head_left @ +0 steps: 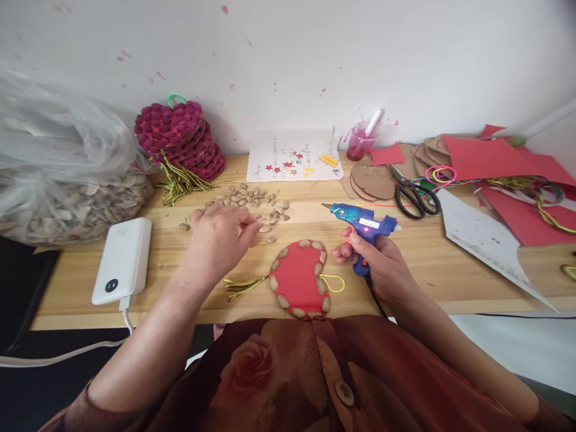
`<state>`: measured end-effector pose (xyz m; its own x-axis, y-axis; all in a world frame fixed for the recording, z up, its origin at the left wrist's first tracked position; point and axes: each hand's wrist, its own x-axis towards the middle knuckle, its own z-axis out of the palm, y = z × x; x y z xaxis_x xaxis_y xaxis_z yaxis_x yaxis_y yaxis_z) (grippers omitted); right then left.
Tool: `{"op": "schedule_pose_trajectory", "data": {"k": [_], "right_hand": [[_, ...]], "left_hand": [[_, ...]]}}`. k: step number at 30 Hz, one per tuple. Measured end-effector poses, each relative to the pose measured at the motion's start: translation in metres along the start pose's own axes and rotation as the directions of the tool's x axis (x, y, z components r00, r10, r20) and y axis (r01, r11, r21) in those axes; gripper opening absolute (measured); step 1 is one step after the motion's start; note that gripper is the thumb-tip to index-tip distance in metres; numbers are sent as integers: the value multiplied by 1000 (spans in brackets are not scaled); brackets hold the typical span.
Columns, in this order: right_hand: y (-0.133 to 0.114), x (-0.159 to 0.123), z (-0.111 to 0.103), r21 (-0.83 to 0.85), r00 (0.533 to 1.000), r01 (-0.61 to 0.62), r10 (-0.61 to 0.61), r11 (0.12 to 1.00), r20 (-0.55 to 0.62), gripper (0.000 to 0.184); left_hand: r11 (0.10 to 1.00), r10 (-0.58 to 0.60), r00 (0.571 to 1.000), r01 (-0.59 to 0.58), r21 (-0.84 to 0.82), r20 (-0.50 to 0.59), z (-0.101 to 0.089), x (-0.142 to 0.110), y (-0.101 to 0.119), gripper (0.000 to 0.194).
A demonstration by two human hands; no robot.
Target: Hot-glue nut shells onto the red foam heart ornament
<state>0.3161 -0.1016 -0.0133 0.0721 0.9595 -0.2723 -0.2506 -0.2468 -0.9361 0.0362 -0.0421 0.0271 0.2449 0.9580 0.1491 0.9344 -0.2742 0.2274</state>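
In my right hand (382, 264) is a blue glue gun (366, 223), its nozzle pointing left and a small light glowing on its side. My left hand (222, 234) is over loose brown, oval shell-like pieces (256, 195), fingers curled and pressed together; whatever lies between the fingertips is hidden. Between my hands lies a red heart-shaped card (297, 273), turned sideways near the table's front edge. Brown shell-like pieces line its rim. A yellow cord loop (333, 283) sticks out at its right, and a dark and yellow tassel (243, 287) at its left.
Left are a clear bag of shells (67, 204), a white power bank (123, 261) with a cable, and stacked purple hearts (180, 135). Behind lie a paper with stars (292, 159) and a cup (357, 144). Right are scissors (416, 198), cardboard pieces (375, 180) and red card (486, 162).
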Motion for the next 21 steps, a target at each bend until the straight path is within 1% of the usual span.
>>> {"op": "schedule_pose_trajectory", "data": {"k": [2,4,7,12,14,16,19,21], "right_hand": [[0,-1,0,7,1000,-3,3,1000,-1,31],[0,-1,0,15,1000,-3,3,1000,2,29],[0,-1,0,5,1000,2,-2,1000,-6,30],[2,0,-1,-14,1000,0,0,1000,-31,31],[2,0,-1,-9,1000,1,-1,1000,-30,32],[2,0,-1,-5,1000,1,-1,1000,-30,31],[2,1,0,-2,999,0,0,1000,-36,30],[3,1,0,2,999,-1,2,1000,-36,30]], "left_hand": [[999,-31,999,31,25,21,-2,-2,-9,22],[998,-56,998,54,40,33,-2,-4,-17,19],[997,-70,997,70,21,12,0,-7,-27,14],[997,-77,997,77,23,-15,-2,-10,-39,21],[998,-65,998,65,14,-21,-1,-11,-38,23],[999,-26,999,26,-33,-24,2,-14,-34,21],[991,49,999,-51,-124,-23,12,-17,-19,16],[987,80,996,-83,-136,-28,19,-18,-8,15]]}}
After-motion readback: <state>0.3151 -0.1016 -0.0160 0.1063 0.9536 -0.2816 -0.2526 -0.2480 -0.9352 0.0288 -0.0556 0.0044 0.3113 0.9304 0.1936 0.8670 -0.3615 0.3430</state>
